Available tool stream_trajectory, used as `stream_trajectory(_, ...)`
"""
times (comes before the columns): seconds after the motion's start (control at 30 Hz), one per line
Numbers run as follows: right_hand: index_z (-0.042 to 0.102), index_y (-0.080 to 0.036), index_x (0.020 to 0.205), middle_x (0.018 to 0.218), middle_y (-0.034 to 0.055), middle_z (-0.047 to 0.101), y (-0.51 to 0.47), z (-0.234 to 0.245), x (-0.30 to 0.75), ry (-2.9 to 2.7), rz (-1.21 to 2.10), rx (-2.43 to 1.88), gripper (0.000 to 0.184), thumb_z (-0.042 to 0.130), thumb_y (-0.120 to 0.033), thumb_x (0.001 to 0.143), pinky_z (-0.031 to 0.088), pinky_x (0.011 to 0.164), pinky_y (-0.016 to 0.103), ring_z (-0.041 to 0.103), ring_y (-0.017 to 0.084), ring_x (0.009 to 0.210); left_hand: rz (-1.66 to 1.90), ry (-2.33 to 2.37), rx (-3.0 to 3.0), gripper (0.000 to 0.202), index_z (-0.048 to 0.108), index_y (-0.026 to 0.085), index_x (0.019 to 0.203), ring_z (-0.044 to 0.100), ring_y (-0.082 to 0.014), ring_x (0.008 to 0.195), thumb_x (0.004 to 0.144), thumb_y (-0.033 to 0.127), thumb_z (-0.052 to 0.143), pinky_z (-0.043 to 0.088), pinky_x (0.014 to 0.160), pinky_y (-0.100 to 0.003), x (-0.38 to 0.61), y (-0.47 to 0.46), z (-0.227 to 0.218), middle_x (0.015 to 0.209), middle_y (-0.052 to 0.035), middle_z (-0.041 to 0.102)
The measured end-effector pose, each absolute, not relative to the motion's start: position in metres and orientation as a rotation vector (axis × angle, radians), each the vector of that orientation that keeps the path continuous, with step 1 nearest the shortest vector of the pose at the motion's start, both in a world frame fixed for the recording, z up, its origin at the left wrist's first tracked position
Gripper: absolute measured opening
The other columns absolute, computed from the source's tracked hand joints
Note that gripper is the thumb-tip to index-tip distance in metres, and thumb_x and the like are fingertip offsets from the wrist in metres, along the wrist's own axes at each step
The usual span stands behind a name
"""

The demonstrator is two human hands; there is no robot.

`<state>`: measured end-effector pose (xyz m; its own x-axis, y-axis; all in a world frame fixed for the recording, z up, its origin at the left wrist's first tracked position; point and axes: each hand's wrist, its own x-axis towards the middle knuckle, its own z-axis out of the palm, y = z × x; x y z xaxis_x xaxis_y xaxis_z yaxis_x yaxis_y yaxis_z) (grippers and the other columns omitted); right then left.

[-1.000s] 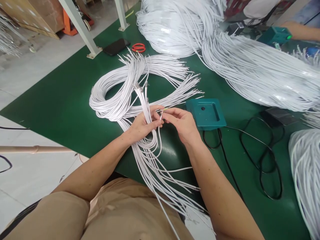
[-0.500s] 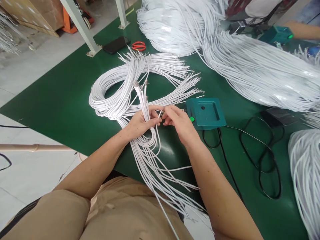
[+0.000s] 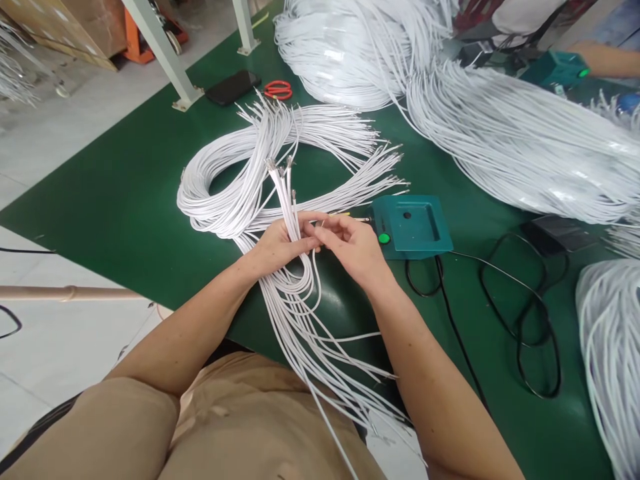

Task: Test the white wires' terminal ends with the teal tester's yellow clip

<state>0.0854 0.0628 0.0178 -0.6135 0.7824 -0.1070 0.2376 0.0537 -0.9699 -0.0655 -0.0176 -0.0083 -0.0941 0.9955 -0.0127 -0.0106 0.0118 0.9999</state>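
Note:
My left hand (image 3: 277,248) is closed around a bunch of thin white cables (image 3: 295,283), whose looped lower part hangs below the thumb. Several of their stripped metal ends stand up above this hand. Against the left fingertips, the fingers of my right hand (image 3: 357,250) are pinched on the end of one white cable; its tip is mostly covered by fingers. Just right of the right hand sits a teal device (image 3: 417,247) with a green button and a thin metal shaft pointing left. Behind both hands lies a large coil of white cables (image 3: 200,193).
On the green table (image 3: 115,167) lie a black phone (image 3: 233,88) and red-handled scissors (image 3: 278,90). Big white cable bundles (image 3: 510,140) fill the back right. Black cords (image 3: 525,320) curl at the right. Another person's arm (image 3: 613,60) is near a second teal device (image 3: 553,69).
My right hand has moved slightly left and its fingers have closed in over the cable end at the left fingertips. The left hand has kept its hold on the cables.

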Motion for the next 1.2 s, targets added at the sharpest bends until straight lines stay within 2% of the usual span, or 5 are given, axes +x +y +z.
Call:
stream_trajectory(0.37, 0.053, -0.019, 0.074, 0.082, 0.0076, 0.057, 0.064, 0.002, 0.089, -2.502, 0.518, -0.702, 0.026, 0.036, -0.021, 0.093, 0.040, 0.074, 0.031, 0.051, 0.018, 0.077, 1.261, 1.121, 0.852, 0.051, 0.066, 0.022, 0.121, 0.061, -0.0117, 0.071, 0.071, 0.025, 0.077, 0.046, 0.073, -0.028, -0.073, -0.016, -0.014, 0.078, 0.0008, 0.060)
stream_trajectory(0.6, 0.047, -0.020, 0.063, 0.060, -0.0052, 0.041, 0.064, 0.015, 0.084, -1.783, 1.974, -1.006, 0.019, 0.047, -0.025, 0.082, 0.042, 0.048, 0.024, 0.031, 0.008, 0.045, 1.287, 1.143, 0.893, 0.045, 0.069, 0.022, 0.116, 0.061, -0.0117, 0.071, 0.072, 0.022, 0.076, 0.045, 0.071, -0.027, -0.072, -0.017, -0.014, 0.077, 0.0001, 0.063)
stream_trajectory(0.7, 0.052, -0.019, 0.070, 0.062, -0.0048, 0.044, 0.062, 0.018, 0.084, -1.586, 2.144, -1.066, 0.020, 0.048, -0.032, 0.084, 0.044, 0.046, 0.025, 0.031, 0.007, 0.044, 1.301, 1.159, 0.917, 0.043, 0.069, 0.023, 0.116, 0.061, -0.0117, 0.071, 0.073, 0.023, 0.075, 0.045, 0.070, -0.026, -0.072, -0.016, -0.015, 0.075, 0.0005, 0.062)
stream_trajectory(0.9, 0.058, -0.020, 0.081, 0.077, 0.0009, 0.061, 0.058, 0.009, 0.085, -2.191, 1.139, -0.995, 0.021, 0.047, -0.034, 0.092, 0.044, 0.065, 0.025, 0.054, 0.013, 0.066, 1.302, 1.156, 0.868, 0.046, 0.068, 0.022, 0.117, 0.062, -0.0120, 0.070, 0.072, 0.023, 0.075, 0.046, 0.069, -0.026, -0.072, -0.016, -0.014, 0.075, 0.0009, 0.062)
stream_trajectory(1.2, 0.060, -0.014, 0.110, 0.104, 0.0142, 0.066, 0.081, 0.016, 0.093, -2.739, -0.098, -0.881, 0.025, 0.042, -0.023, 0.095, 0.035, 0.087, 0.038, 0.053, 0.029, 0.099, 1.342, 1.270, 0.764, 0.044, 0.067, 0.018, 0.114, 0.064, -0.0112, 0.068, 0.071, 0.023, 0.075, 0.047, 0.069, -0.026, -0.067, -0.008, -0.019, 0.074, 0.0017, 0.062)
